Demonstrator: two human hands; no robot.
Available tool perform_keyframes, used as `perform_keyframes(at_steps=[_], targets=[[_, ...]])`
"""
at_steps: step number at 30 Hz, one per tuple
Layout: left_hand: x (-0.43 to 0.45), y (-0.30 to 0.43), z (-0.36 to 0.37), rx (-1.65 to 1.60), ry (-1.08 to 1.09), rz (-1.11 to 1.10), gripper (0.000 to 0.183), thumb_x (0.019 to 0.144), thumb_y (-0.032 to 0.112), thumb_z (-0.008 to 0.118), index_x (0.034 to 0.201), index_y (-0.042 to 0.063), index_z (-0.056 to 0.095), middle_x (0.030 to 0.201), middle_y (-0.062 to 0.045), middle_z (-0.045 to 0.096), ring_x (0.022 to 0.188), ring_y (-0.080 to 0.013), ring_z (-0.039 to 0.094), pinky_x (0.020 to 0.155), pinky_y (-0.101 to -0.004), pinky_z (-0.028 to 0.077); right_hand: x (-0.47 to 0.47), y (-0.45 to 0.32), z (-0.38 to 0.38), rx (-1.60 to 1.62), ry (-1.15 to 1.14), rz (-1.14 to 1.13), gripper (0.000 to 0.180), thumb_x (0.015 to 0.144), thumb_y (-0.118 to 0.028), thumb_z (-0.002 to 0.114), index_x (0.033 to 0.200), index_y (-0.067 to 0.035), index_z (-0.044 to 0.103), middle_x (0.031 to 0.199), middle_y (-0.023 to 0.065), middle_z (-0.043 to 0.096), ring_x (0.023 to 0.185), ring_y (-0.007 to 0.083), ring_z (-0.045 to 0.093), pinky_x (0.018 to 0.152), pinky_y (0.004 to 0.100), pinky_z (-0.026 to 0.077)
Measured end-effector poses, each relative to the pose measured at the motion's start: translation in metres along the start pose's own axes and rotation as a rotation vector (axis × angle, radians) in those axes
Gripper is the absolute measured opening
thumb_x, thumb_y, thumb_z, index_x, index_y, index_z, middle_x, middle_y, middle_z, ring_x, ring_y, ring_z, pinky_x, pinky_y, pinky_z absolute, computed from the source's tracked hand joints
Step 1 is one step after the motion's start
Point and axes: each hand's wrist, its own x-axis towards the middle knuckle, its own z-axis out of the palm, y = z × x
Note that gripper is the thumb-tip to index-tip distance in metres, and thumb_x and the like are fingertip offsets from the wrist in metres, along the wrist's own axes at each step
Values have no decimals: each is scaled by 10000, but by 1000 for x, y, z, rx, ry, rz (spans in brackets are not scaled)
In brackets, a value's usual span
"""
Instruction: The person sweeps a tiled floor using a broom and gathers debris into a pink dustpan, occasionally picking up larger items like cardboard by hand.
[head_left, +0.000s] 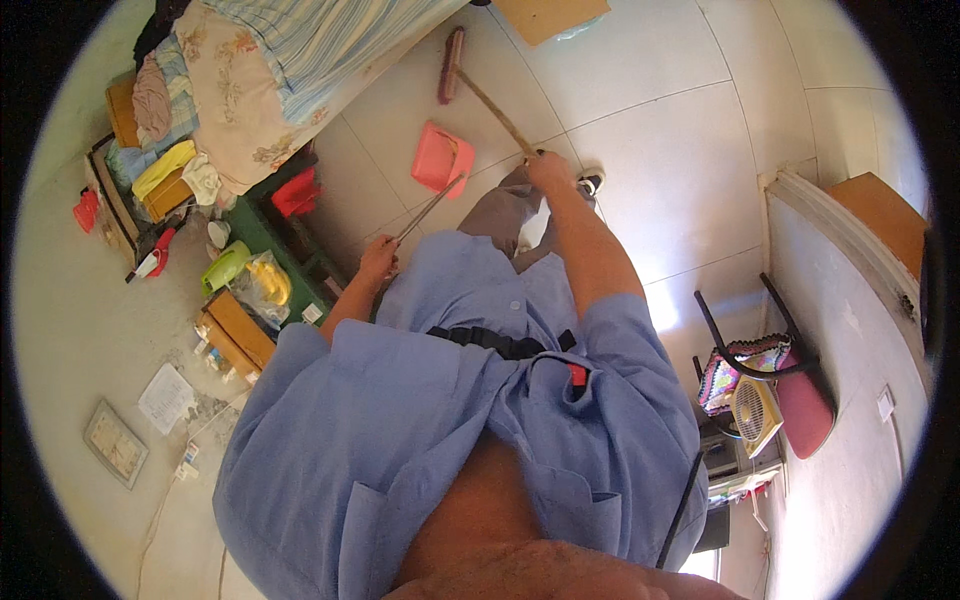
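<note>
My right hand (551, 172) is closed around the upper end of a broom's long handle (495, 111). The broom's head with dark red bristles (450, 65) rests on the tiled floor beside the bed. In my left hand (379, 256) is the thin handle of a long-handled dustpan (442, 159), which is pink and lies on the floor between the bed and my legs. The broom head and the dustpan are apart. Whether any dirt lies in the pan, I cannot tell.
A bed with a striped cover (300, 52) stands at the upper left. Below it is a green cabinet (259, 232) holding a plastic bag of bananas (268, 282). At the right are a chair (806, 409) and a box fan (752, 412). A cardboard box (551, 16) sits at the top.
</note>
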Motion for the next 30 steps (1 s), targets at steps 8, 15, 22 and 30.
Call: perform_keyframes(at_steps=[8, 15, 22, 30], targets=[[20, -2, 3, 25, 0, -12, 269, 910, 323, 547, 1074, 111, 564, 684, -55, 517, 517, -150, 491, 428, -293, 366, -101, 214, 1, 2, 154, 218, 482, 917, -448, 447, 978, -18, 656, 997, 230, 653, 962, 417, 615, 825, 493, 480], [15, 12, 10, 47, 36, -50, 261, 900, 315, 552, 1064, 114, 576, 724, -65, 545, 540, -152, 499, 442, -304, 372, -171, 253, -10, -15, 252, 231, 454, 940, -408, 443, 886, 0, 633, 859, 248, 648, 819, 421, 628, 738, 485, 493], [38, -7, 14, 11, -48, -37, 269, 900, 292, 567, 1087, 99, 576, 733, -71, 556, 556, -153, 508, 448, -310, 384, -147, 212, -17, -87, 200, 134, 418, 920, -453, 474, 886, -64, 624, 805, 217, 652, 790, 421, 629, 701, 503, 498], [61, 4, 7, 72, -209, 36, 282, 898, 281, 555, 1113, 103, 521, 665, -46, 512, 512, -139, 479, 409, -292, 337, -150, 251, -63, -150, 117, 421, 424, 929, -462, 456, 1088, -118, 647, 1058, 149, 660, 1000, 320, 628, 838, 443, 499]])
